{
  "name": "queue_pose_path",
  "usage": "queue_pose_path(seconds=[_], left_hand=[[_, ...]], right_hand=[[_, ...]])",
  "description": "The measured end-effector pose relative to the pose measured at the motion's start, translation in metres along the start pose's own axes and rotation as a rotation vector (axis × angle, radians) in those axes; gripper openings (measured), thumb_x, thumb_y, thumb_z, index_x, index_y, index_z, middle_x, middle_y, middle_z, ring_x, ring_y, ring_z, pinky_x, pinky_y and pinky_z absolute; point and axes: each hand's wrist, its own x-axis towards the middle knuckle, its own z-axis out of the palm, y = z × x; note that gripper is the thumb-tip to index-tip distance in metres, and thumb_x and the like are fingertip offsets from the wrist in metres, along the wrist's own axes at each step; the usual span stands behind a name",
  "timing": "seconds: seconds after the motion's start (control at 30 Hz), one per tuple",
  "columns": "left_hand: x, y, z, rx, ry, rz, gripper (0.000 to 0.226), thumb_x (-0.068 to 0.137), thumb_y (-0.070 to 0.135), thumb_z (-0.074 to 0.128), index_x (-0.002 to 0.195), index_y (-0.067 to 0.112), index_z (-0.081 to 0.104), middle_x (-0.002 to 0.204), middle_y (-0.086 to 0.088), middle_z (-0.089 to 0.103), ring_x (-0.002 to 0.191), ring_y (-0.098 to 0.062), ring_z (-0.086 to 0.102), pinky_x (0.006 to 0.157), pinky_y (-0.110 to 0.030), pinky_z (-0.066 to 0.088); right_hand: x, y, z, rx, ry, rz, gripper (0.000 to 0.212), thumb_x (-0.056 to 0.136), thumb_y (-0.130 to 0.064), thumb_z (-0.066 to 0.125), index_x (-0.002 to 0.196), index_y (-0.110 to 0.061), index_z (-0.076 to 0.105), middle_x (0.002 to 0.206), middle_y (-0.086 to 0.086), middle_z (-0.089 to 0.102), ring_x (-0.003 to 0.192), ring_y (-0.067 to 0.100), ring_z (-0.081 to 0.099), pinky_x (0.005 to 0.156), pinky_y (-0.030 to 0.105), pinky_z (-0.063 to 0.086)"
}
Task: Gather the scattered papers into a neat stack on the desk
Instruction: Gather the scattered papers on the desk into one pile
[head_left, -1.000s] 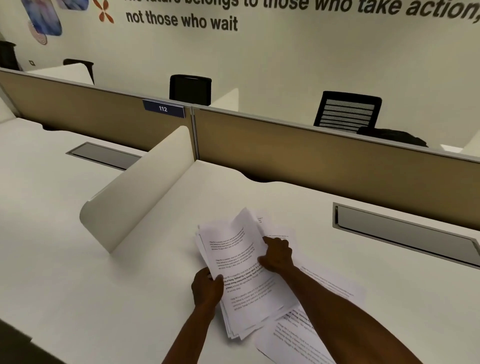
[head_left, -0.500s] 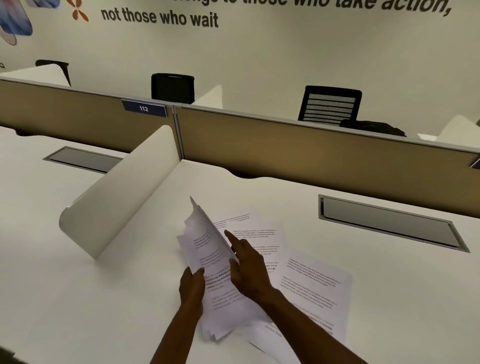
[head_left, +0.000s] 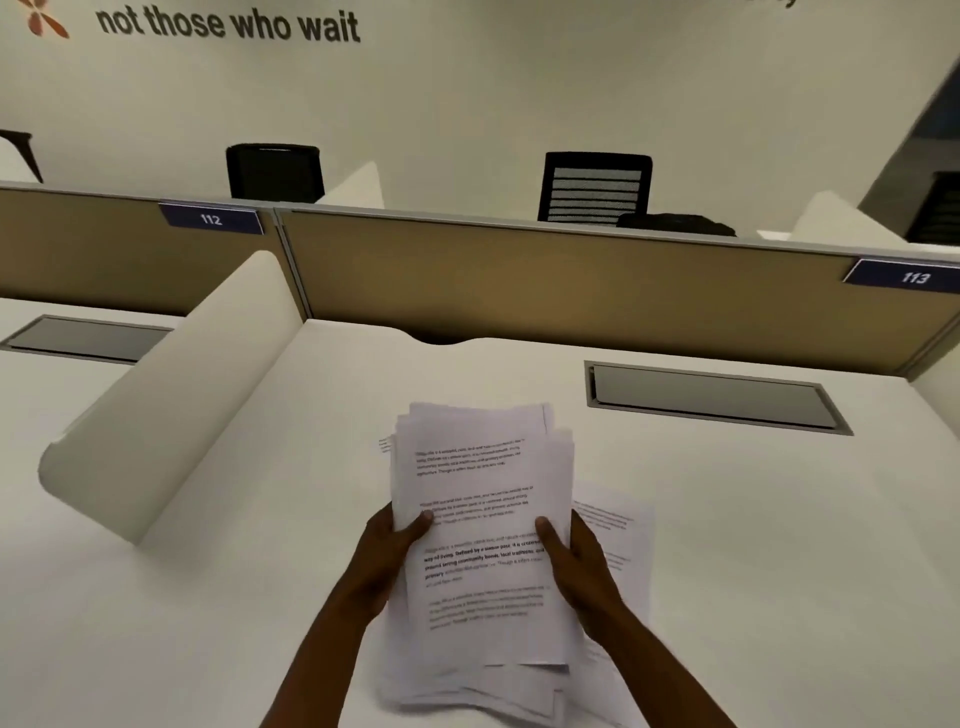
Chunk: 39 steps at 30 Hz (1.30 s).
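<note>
Now both the left hand (head_left: 387, 540) and right hand (head_left: 574, 553) gripped the bundle (head_left: 483, 519); loose sheets (head_left: 615, 525) remained right of it.

You can read "not those who wait" in dark letters on the wall (head_left: 519, 93). Blue tags on the partition (head_left: 519, 280) read 112 (head_left: 210, 219) and 113 (head_left: 914, 278) — the stack of papers (head_left: 483, 519) carries printed lines, too blurred to read.

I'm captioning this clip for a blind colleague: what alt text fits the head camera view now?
Two bare hands, left hand and right hand, hold a thick stack of white printed papers by its sides above a white desk. One loose printed sheet lies beneath, right of the stack; tan partition panels stand behind.
</note>
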Motion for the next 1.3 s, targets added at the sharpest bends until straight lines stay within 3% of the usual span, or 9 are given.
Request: queue_pose_path(seconds=[0.1, 0.27, 0.37, 0.43, 0.53, 0.67, 0.9, 1.17, 1.3], left_hand=[[0.002, -0.001, 0.03, 0.115, -0.008, 0.024, 0.039, 0.086, 0.026, 0.075, 0.123, 0.019, 0.067, 0.117, -0.007, 0.075, 0.105, -0.028, 0.073, 0.087, -0.046, 0.061], [0.001, 0.002, 0.079, 0.375, -0.037, 0.059, 0.037, 0.087, 0.025, 0.073, 0.123, 0.022, 0.065, 0.113, 0.003, 0.075, 0.1, -0.018, 0.074, 0.084, -0.038, 0.062], [0.005, 0.0, 0.116, 0.613, 0.009, 0.009, 0.015, 0.083, 0.013, 0.069, 0.097, 0.019, 0.068, 0.09, 0.009, 0.071, 0.079, -0.007, 0.069, 0.064, -0.017, 0.058], [0.01, -0.007, 0.137, 0.737, 0.081, -0.025, 0.009, 0.081, 0.006, 0.064, 0.079, 0.016, 0.063, 0.082, 0.002, 0.068, 0.07, -0.01, 0.065, 0.059, -0.02, 0.057], [0.019, -0.024, 0.156, 0.919, 0.081, -0.053, 0.023, 0.08, 0.008, 0.063, 0.1, 0.0, 0.065, 0.115, -0.019, 0.063, 0.106, -0.032, 0.062, 0.088, -0.038, 0.057], [0.022, -0.041, 0.163, 1.193, 0.108, -0.135, 0.051, 0.078, 0.022, 0.063, 0.127, 0.012, 0.052, 0.141, -0.015, 0.037, 0.134, -0.036, 0.031, 0.114, -0.044, 0.033], [0.025, -0.048, 0.166, 1.289, 0.105, -0.127, 0.058, 0.075, 0.026, 0.062, 0.13, 0.013, 0.047, 0.136, -0.013, 0.044, 0.128, -0.034, 0.039, 0.111, -0.046, 0.029], [0.031, -0.042, 0.167, 1.164, 0.13, -0.152, 0.07, 0.078, 0.033, 0.061, 0.145, 0.023, 0.04, 0.138, -0.012, 0.05, 0.13, -0.034, 0.04, 0.11, -0.046, 0.027], [0.028, -0.034, 0.173, 1.092, 0.059, -0.021, 0.063, 0.081, 0.026, 0.061, 0.141, 0.025, 0.045, 0.131, -0.006, 0.061, 0.125, -0.03, 0.051, 0.108, -0.045, 0.038]], right_hand=[[-0.001, 0.018, -0.017, 0.057, 0.159, 0.06, 0.047, 0.097, -0.034, 0.058, 0.142, -0.023, 0.048, 0.133, 0.002, 0.062, 0.118, 0.024, 0.061, 0.105, 0.05, 0.049], [-0.012, 0.032, -0.057, 0.186, 0.248, 0.115, 0.048, 0.089, -0.026, 0.071, 0.135, -0.018, 0.057, 0.122, 0.004, 0.069, 0.108, 0.023, 0.067, 0.096, 0.044, 0.054], [-0.016, 0.042, -0.072, 0.118, 0.322, 0.139, 0.057, 0.083, -0.016, 0.078, 0.136, -0.014, 0.055, 0.123, 0.008, 0.067, 0.109, 0.029, 0.064, 0.099, 0.049, 0.052], [-0.017, 0.051, -0.072, 0.027, 0.394, 0.176, 0.06, 0.086, -0.011, 0.074, 0.14, -0.01, 0.05, 0.129, 0.015, 0.063, 0.114, 0.034, 0.061, 0.102, 0.049, 0.049], [-0.02, 0.058, -0.062, -0.178, 0.498, 0.196, 0.057, 0.088, -0.013, 0.069, 0.14, -0.009, 0.049, 0.131, 0.018, 0.062, 0.115, 0.037, 0.059, 0.102, 0.046, 0.049], [-0.023, 0.063, -0.051, -0.498, 0.601, 0.149, 0.046, 0.084, -0.012, 0.069, 0.127, 0.0, 0.059, 0.123, 0.023, 0.064, 0.114, 0.042, 0.056, 0.099, 0.049, 0.049], [-0.025, 0.069, -0.048, -0.641, 0.615, 0.104, 0.044, 0.08, -0.007, 0.069, 0.121, 0.005, 0.06, 0.124, 0.026, 0.061, 0.116, 0.045, 0.053, 0.099, 0.049, 0.048], [-0.024, 0.075, -0.052, -0.651, 0.622, 0.093, 0.044, 0.081, -0.008, 0.071, 0.12, 0.008, 0.058, 0.124, 0.027, 0.06, 0.115, 0.045, 0.052, 0.1, 0.049, 0.045], [-0.022, 0.077, -0.054, -0.639, 0.618, 0.096, 0.045, 0.08, -0.008, 0.072, 0.121, 0.007, 0.058, 0.124, 0.027, 0.06, 0.115, 0.046, 0.051, 0.099, 0.049, 0.045]])
